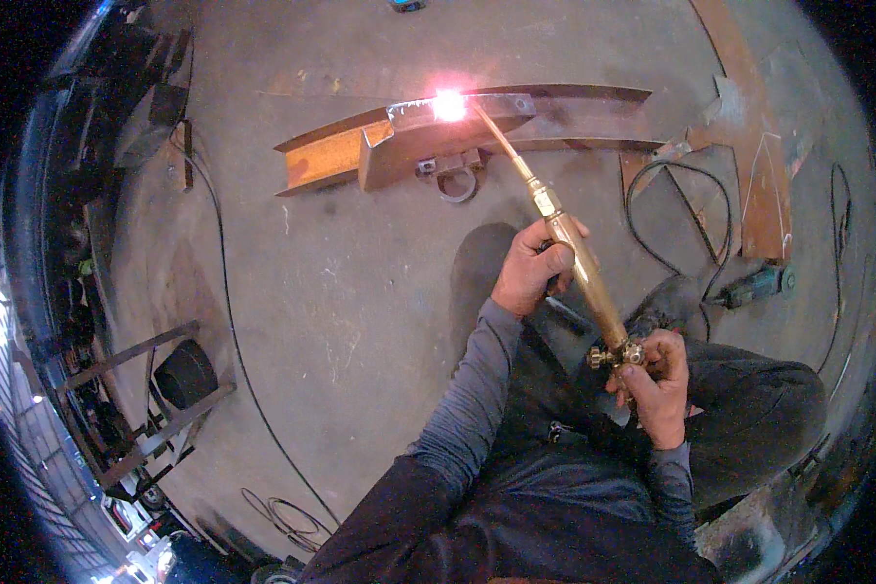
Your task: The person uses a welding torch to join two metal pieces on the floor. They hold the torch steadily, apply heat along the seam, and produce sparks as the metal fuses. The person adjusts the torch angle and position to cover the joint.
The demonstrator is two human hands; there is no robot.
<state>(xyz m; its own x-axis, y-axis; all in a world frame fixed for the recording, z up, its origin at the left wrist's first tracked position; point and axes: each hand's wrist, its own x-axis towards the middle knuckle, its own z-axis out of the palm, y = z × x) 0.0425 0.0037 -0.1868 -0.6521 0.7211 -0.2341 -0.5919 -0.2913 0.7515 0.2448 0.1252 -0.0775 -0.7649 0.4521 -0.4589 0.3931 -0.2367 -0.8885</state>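
A brass gas torch slants up and left from my lap toward a steel beam. My left hand is closed around the upper part of its handle. At the lower end, my right hand grips the torch by its valve knobs. The nozzle's tip meets a bright white-pink glow on the upper edge of a dark steel piece, which lies against a rusty I-shaped beam on the floor. A metal ring on a small bracket sits just below the steel piece. Glare hides the heated spot.
A green power tool lies right of my knee, beside looped black cable. Rusty plates lie farther right. Another cable crosses the floor on the left, near a metal frame holding a dark round object.
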